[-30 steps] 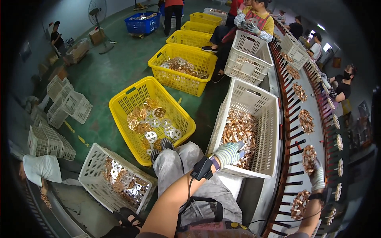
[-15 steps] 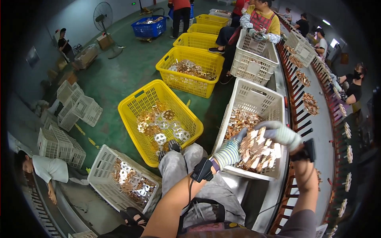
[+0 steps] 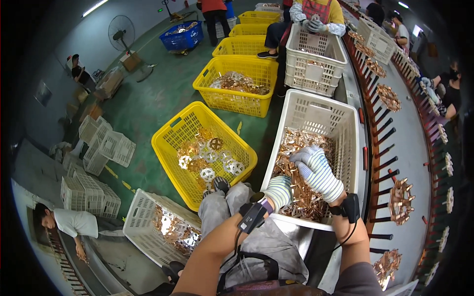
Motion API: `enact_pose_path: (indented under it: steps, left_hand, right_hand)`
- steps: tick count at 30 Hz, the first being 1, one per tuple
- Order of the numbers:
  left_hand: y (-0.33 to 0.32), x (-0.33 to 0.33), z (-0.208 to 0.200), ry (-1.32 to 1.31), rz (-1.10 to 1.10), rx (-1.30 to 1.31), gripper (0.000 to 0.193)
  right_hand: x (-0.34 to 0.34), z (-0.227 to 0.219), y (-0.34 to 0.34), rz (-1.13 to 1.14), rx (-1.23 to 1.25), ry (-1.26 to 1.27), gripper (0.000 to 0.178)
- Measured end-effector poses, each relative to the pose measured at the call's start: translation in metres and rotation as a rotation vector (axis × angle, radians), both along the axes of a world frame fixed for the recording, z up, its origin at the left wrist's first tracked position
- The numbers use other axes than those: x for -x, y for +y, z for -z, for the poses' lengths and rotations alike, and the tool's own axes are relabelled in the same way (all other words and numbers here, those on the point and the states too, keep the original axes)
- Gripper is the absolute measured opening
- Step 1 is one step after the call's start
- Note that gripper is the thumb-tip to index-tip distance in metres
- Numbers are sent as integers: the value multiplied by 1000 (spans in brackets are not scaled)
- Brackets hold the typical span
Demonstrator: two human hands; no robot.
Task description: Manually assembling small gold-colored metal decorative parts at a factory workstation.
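Observation:
A white plastic crate (image 3: 316, 101) stands before me on the right, holding a heap of small copper-coloured metal pieces (image 3: 303, 139). Both hands wear striped knit gloves and are inside it. My left hand (image 3: 279, 190) rests low against the crate's near left side, its fingertips hidden among the pieces. Bent over the middle of the heap, the fingers of my right hand (image 3: 320, 171) are drawn together on the copper-coloured pieces. Some pieces stand up between the two hands. How many pieces the right hand grips is hidden.
On my right runs a conveyor (image 3: 380, 170) with dark pegs and ring-shaped copper-coloured assemblies (image 3: 401, 202). A yellow basket (image 3: 170, 140) with wheel-shaped metal parts stands ahead left. Another white crate (image 3: 143, 232) lies at lower left. Co-workers sit along the line; one (image 3: 316, 12) is behind stacked crates.
My right hand has come down and left onto the heap, where a bright blur of pieces showed between my hands. My left hand has sunk lower. Conveyor assemblies have shifted along.

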State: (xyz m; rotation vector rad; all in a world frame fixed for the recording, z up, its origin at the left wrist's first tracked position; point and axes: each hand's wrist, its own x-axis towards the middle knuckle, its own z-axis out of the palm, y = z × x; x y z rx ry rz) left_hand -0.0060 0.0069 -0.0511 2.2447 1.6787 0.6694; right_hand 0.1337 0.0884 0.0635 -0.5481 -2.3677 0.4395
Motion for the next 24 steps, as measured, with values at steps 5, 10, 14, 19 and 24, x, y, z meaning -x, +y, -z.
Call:
enact_pose_path:
  steps: [5, 10, 14, 19, 24]
  left_hand:
    - [1, -1, 0, -26, -62, 165, 19]
    - [18, -11, -28, 60, 66, 298, 17]
    - [18, 3, 86, -241, -18, -139, 15]
    - [18, -15, 3, -226, 37, 59, 22]
    - [5, -10, -20, -37, -16, 90, 21]
  right_hand:
    - [1, -14, -6, -99, -33, -144, 18]
    - [-19, -10, 7, -73, 567, -78, 26]
    - [-26, -20, 26, 5, 1200, 593, 24]
    - [-35, 23, 30, 28, 472, 110, 30]
    - [-9, 7, 6, 51, 366, -97, 25]
